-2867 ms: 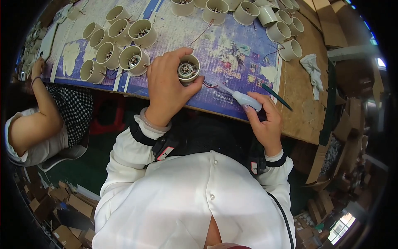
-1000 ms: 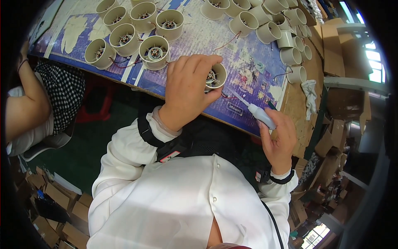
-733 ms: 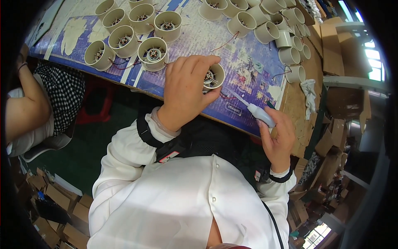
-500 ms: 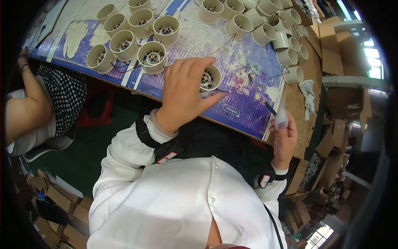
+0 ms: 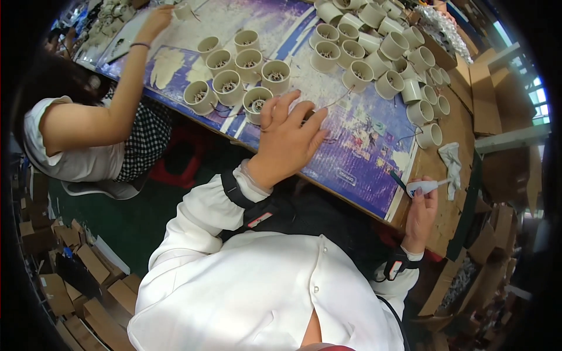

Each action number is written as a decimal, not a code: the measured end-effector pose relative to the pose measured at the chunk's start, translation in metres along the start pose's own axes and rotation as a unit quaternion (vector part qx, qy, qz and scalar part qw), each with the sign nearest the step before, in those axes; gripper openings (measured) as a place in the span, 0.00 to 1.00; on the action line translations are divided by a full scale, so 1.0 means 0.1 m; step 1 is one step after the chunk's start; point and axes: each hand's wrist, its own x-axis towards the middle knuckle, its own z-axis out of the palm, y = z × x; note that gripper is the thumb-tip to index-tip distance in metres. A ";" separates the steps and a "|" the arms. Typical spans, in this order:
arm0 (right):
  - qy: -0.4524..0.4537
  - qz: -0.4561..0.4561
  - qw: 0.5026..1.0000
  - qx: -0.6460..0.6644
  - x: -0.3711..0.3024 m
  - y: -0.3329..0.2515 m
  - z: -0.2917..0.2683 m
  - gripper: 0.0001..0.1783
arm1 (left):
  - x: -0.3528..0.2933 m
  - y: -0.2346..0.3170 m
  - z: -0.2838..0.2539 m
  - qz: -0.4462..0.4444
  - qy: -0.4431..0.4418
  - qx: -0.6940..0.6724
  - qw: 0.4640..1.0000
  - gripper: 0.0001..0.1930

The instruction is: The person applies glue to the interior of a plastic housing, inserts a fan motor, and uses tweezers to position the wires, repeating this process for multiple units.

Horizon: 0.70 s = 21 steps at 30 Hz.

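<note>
My left hand [image 5: 288, 140] curves over a cream cup-shaped motor housing [image 5: 307, 116], fingers spread round its rim. The hand hides most of that housing; a dark bit of its inside shows between the fingers. Just left of it stands another cream housing [image 5: 256, 108] with a small motor inside, part of a group with thin wires. At the table's right front edge, my right hand [image 5: 422, 213] closes on a small white squeeze bottle [image 5: 422, 187], its thin nozzle pointing right. A slim dark green stick [image 5: 398, 179] juts out to the left from the same hand.
Many more cream housings [image 5: 390, 85] are piled at the back right. A white cloth [image 5: 449, 164] lies near the table's right edge. On the left, a co-worker's arm [image 5: 129, 88] reaches over the blue-purple tabletop [image 5: 328, 167]. Cardboard boxes [image 5: 93, 263] fill the floor behind.
My left hand has carried the housing left, toward the group. The bottle in my right hand has tipped so its nozzle points right. The view has shifted, showing more of the co-worker.
</note>
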 end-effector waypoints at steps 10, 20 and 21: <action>0.029 -0.016 0.991 -0.131 0.08 -0.05 -0.28 0.19 | 0.30 -0.52 -0.03 0.037 0.017 0.146 0.988 0.21; 0.051 -0.034 0.990 -0.127 0.04 -0.09 -0.45 0.20 | 0.48 -0.99 -0.01 0.020 0.005 0.192 0.981 0.22; 0.053 -0.033 0.989 -0.135 0.04 -0.09 -0.44 0.20 | 0.49 -1.04 -0.02 0.016 0.005 0.197 0.980 0.23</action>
